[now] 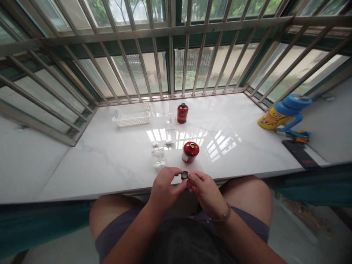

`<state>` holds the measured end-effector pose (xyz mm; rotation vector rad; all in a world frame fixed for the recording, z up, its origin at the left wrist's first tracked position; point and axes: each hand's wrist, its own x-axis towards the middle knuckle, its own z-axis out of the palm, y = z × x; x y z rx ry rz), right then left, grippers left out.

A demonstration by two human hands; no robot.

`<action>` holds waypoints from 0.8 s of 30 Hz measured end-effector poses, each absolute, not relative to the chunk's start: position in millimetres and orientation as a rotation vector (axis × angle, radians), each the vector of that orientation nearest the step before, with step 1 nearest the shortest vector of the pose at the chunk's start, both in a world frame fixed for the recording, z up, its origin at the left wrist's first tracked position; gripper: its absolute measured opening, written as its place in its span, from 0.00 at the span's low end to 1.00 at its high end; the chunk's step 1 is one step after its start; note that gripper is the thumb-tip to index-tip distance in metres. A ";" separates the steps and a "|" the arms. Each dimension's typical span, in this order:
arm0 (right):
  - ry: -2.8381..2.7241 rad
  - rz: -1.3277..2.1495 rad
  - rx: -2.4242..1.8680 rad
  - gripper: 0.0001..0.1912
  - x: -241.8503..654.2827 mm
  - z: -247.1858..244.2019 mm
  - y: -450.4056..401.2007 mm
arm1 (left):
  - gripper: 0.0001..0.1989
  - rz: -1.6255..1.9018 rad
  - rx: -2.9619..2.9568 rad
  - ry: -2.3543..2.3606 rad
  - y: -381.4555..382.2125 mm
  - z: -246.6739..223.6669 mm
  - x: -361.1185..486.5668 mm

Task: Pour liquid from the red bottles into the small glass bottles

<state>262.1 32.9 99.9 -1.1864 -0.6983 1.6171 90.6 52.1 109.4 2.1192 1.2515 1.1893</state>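
A small black cap (184, 175) is held between both hands at the table's front edge, its round opening facing up. My left hand (167, 185) pinches its left side between thumb and fingers. On its right side, my right hand (202, 187) grips it with bent fingers. Just beyond the hands stands an open red-brown bottle (190, 152) with a white label. Farther back is a second red-brown bottle (182, 113) with a black cap on. Clear containers (158, 158) lie to the left of the open bottle.
A white basket (134, 119) sits at the back left. Small white pieces (169, 143) and a clear item (170, 122) lie mid-table. On the right are a yellow-blue flask (283, 112) and a black phone-like object (299, 154). Metal window bars (170, 69) border the back.
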 end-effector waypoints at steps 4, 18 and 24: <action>-0.542 1.713 -1.086 0.25 260.5 101.3 32.4 | 0.10 1.202 2.095 1.286 51.6 108.4 94.1; -0.516 1.200 -1.132 0.21 300.1 106.8 87.3 | 0.31 1.181 2.114 1.335 109.3 105.8 127.4; -0.732 1.000 -1.208 0.22 312.8 88.3 116.9 | 0.47 1.031 1.836 1.396 141.7 72.2 150.1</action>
